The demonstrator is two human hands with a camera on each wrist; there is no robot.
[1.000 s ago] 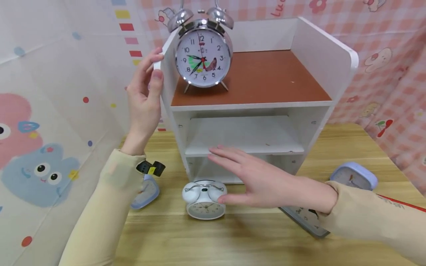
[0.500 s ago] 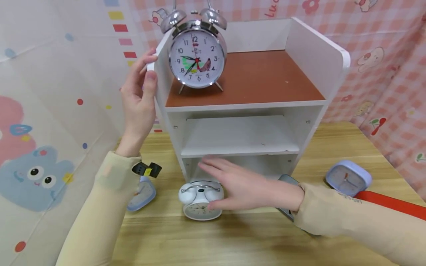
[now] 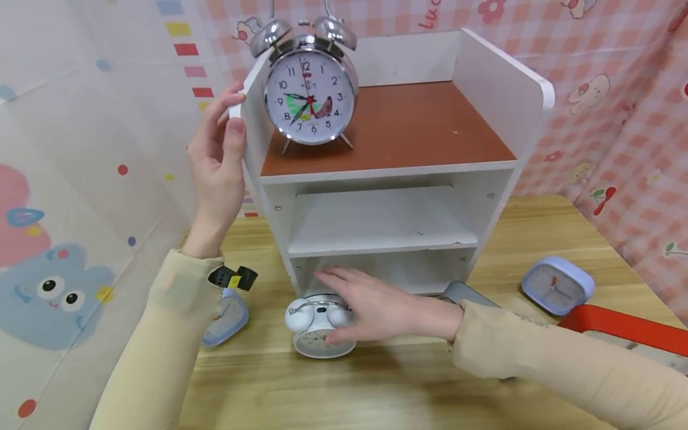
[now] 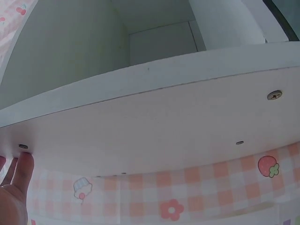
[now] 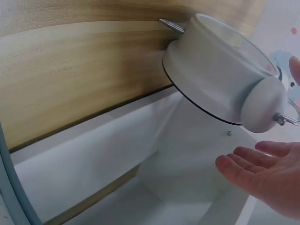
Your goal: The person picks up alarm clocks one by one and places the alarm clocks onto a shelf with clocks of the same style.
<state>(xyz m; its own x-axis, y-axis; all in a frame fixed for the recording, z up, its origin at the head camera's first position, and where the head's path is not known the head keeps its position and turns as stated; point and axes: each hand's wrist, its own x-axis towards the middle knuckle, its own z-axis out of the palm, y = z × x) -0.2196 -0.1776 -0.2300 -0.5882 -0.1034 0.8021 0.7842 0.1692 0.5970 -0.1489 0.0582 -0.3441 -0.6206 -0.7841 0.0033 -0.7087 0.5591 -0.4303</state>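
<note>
A small white twin-bell alarm clock (image 3: 306, 316) stands on the wooden table before a white shelf unit (image 3: 384, 221). My right hand (image 3: 376, 307) hovers at the clock's right side, fingers extended; in the right wrist view, a gap separates its fingertips from the clock (image 5: 211, 70). My left hand (image 3: 217, 170) rests its loosely bent fingers against the shelf's left side panel near the front edge. The left wrist view shows fingertips touching the panel's outer face. A large silver twin-bell alarm clock (image 3: 310, 95) stands upright on the brown top shelf, beside that panel.
A pale blue clock (image 3: 228, 319) lies left of the shelf, partly behind my left sleeve. To the right are another blue clock (image 3: 559, 286), a red-framed clock (image 3: 618, 322) and a grey-edged clock (image 3: 467, 292), partly hidden by my right arm.
My right hand has moved left and slightly down, closer to the white alarm clock. The left hand stays on the shelf's side. The whole view has shifted slightly to the right.
</note>
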